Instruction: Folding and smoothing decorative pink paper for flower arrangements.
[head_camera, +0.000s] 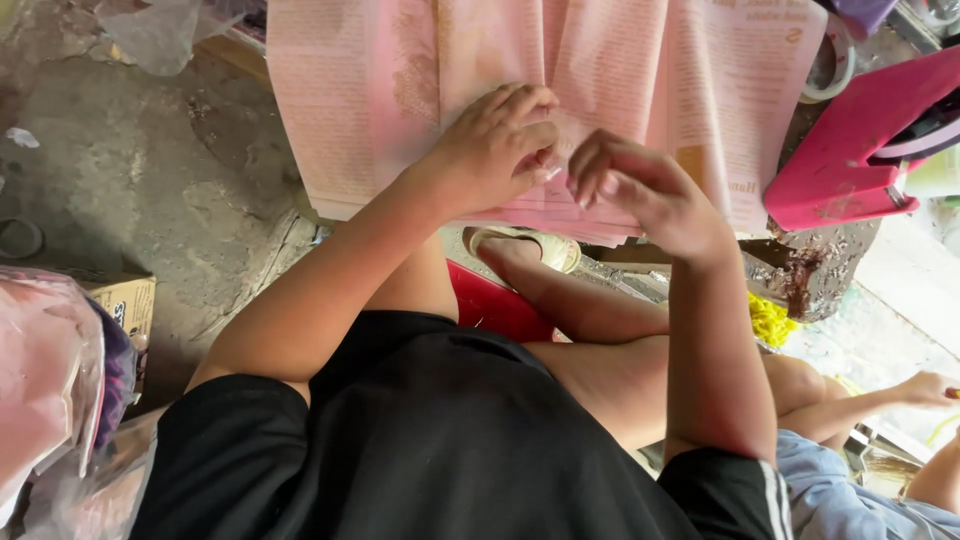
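head view, looking straight down over a black shirt (430, 440) and bare knees. a stack of pink printed sheets (400, 90) lies spread across the top of the view on a table (830, 260), whose rough dark edge shows at the right; the near edge of the stack hangs toward the person. left hand (495, 150) rests on the lower middle of the stack, knuckles up, fingers curled, thumb and forefinger pinched together at the sheet edge; it appears to grip the paper, though the exact sheet cannot be told. right hand (645, 190) sits just beside it to the right, fingers bent inward with the tips close together over the same edge; whether it actually has hold of a sheet cannot be told, the fingertips are turned away. the two hands are near but apart at the fingertips. a bright pink flat object (850, 140) lies on the table at far right, partly over the sheets' corner. below the table: a foot in a pale sandal (540, 250), a red item (495, 300) beside it, a yellow clump (770, 320). concrete floor (120, 170) at left, with a cardboard box (125, 300) and clear plastic bags (50, 380) at the lower left. another person's hand (925, 388) and blue garment (840, 490) show at lower right.
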